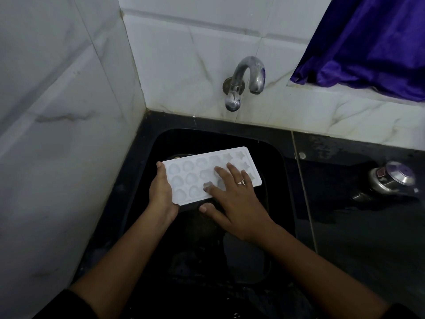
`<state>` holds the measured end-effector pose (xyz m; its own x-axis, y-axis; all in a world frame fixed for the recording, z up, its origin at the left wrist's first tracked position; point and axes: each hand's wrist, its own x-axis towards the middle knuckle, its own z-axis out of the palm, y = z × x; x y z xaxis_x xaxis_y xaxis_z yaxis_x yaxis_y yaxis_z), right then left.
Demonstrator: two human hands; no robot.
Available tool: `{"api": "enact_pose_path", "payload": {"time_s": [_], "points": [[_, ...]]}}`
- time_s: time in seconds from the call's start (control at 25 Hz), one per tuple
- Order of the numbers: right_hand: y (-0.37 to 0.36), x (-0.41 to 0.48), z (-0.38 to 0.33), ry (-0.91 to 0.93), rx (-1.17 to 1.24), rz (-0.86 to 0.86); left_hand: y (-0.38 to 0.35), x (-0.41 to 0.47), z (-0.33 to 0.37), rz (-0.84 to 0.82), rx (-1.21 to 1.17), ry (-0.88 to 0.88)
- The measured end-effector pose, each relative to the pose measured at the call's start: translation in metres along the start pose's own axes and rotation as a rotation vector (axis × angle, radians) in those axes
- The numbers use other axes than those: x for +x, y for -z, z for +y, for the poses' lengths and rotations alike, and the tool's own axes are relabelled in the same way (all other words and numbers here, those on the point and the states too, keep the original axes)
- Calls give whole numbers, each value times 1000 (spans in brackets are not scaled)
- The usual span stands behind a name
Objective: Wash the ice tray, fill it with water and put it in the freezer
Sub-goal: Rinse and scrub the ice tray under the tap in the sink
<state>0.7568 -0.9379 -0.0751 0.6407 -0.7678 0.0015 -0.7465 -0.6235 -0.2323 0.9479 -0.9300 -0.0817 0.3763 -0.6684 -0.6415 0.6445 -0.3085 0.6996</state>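
Observation:
A white ice tray with heart and star shaped cells hangs level over the black sink. My left hand grips the tray's left short end, thumb on the rim. My right hand lies flat across the tray's right half, fingers spread over the cells, thumb below the near edge; a ring sits on one finger. A curved steel tap juts from the wall above the sink, and no water runs from it.
White marble-pattern tiles close the left side and back. A black counter runs to the right, with a steel lidded pot on it. A purple curtain hangs at the upper right. Dark vessels lie dimly in the sink bottom.

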Motion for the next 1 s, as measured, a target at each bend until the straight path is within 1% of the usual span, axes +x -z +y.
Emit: {"api": "enact_pose_path", "payload": {"time_s": [0.16,0.28,0.4,0.56,0.72,0.88,1.0], "points": [[6,3,-3,12,40,70,-1,1,3,6,-23,5],[-1,7,-15,85,19,27,-8,-2,3,-6,-28,0],[1,13,-18,23,56,54,-12,-4,0,-27,-14,24],[-1,8,-16,100,-3,26,-10,-4,1,-25,-5,24],[6,13,-12,40,48,37,-13,-5,-1,-27,1,34],[-1,8,-16,98,0,11,-14,-6,-1,-26,11,29],[3,10,-14,27,60,24,-12,-5,-3,-19,16,39]]}}
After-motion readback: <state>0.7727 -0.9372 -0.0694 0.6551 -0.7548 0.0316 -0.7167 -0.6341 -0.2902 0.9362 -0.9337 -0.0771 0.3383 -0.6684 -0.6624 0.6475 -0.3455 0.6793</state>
